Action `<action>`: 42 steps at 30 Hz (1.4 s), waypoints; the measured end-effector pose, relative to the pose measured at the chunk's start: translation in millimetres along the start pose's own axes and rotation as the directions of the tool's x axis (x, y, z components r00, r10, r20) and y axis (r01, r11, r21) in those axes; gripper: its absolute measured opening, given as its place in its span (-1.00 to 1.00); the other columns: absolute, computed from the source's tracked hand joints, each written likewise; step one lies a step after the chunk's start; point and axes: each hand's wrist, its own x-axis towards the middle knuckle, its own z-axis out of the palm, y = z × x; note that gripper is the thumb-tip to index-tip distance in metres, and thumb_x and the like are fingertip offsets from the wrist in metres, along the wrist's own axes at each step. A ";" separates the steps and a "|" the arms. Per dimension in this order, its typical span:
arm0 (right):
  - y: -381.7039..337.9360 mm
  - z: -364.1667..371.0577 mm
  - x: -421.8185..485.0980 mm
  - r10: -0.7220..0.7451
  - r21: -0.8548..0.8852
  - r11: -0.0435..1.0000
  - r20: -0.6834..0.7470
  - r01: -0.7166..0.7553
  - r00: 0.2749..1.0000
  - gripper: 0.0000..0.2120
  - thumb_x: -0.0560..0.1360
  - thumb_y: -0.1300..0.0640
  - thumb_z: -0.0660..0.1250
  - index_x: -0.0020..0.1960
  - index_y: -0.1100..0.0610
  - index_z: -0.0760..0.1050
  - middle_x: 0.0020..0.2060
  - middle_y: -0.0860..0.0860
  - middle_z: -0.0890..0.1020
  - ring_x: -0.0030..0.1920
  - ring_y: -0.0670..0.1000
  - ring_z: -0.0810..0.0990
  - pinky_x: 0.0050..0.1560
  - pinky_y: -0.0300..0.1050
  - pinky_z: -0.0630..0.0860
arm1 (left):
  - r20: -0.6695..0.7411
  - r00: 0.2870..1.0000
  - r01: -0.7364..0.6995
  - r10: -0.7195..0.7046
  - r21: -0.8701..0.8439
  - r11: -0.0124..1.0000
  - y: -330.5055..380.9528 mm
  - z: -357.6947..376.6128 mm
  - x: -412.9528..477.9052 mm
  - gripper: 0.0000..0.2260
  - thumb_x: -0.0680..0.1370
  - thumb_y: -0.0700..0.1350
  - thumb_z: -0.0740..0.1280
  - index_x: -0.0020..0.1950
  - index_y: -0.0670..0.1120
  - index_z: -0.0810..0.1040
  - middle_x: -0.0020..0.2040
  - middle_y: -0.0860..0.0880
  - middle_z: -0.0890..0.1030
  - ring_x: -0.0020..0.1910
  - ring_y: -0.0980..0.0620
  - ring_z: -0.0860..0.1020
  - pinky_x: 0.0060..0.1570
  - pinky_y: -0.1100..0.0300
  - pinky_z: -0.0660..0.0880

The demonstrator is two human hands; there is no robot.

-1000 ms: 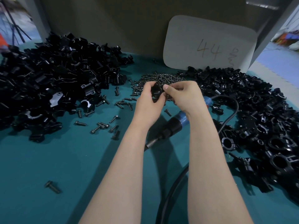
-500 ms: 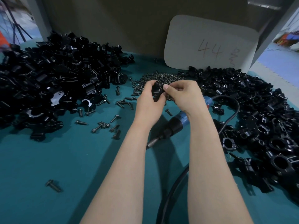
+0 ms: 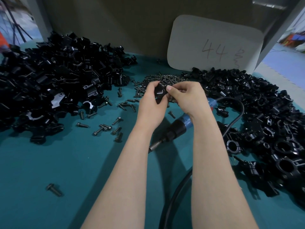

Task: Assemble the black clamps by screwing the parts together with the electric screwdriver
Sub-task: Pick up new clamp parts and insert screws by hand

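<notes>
Both hands meet over the middle of the teal table (image 3: pixel 49 162). My left hand (image 3: pixel 151 106) grips a black clamp (image 3: pixel 159 93) from the left. My right hand (image 3: pixel 186 98) pinches the same clamp at its top right with thumb and fingers; whether a screw sits under the fingertips is hidden. The electric screwdriver (image 3: pixel 173 131), black with a blue body, lies on the table under my right wrist, its bit pointing down-left. A heap of small dark screws (image 3: pixel 161 78) lies just behind the hands.
A large pile of loose black clamp parts (image 3: pixel 54 83) fills the left. Another pile of clamps (image 3: pixel 264 121) covers the right. Loose screws (image 3: pixel 107 128) are scattered left of my left arm. The screwdriver's black cable (image 3: pixel 175 195) runs between my forearms. A white card marked 44 (image 3: pixel 214 45) leans at the back.
Both hands have stayed in place on the clamp; the fingers shifted only slightly. Nothing else on the table moved.
</notes>
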 end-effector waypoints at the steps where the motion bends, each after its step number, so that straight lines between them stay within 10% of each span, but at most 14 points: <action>1: -0.1 -0.1 -0.3 0.002 0.006 1.000 0.003 -0.002 1.000 -0.82 0.54 0.07 0.33 -0.10 0.17 0.62 -0.59 -0.24 0.50 -0.53 -0.36 0.40 -0.46 -0.50 0.27 | -0.001 1.000 -0.003 0.003 -0.003 1.000 0.0 0.0 -0.3 -0.76 0.59 -0.16 0.31 0.15 0.14 0.37 0.04 0.05 0.61 0.03 0.09 0.59 0.09 0.15 0.53; 42: -4.6 -1.0 -3.8 0.001 0.031 1.000 -0.003 -0.001 1.000 -0.83 0.53 0.09 0.34 -0.20 0.08 0.61 -0.40 -0.12 0.58 -0.38 -0.21 0.45 -0.23 -0.24 0.43 | -0.001 1.000 0.014 -0.014 -0.013 1.000 0.8 -0.7 1.2 -0.70 0.58 -0.19 0.32 0.29 -0.01 0.41 0.08 0.01 0.61 0.08 0.06 0.59 0.18 0.10 0.51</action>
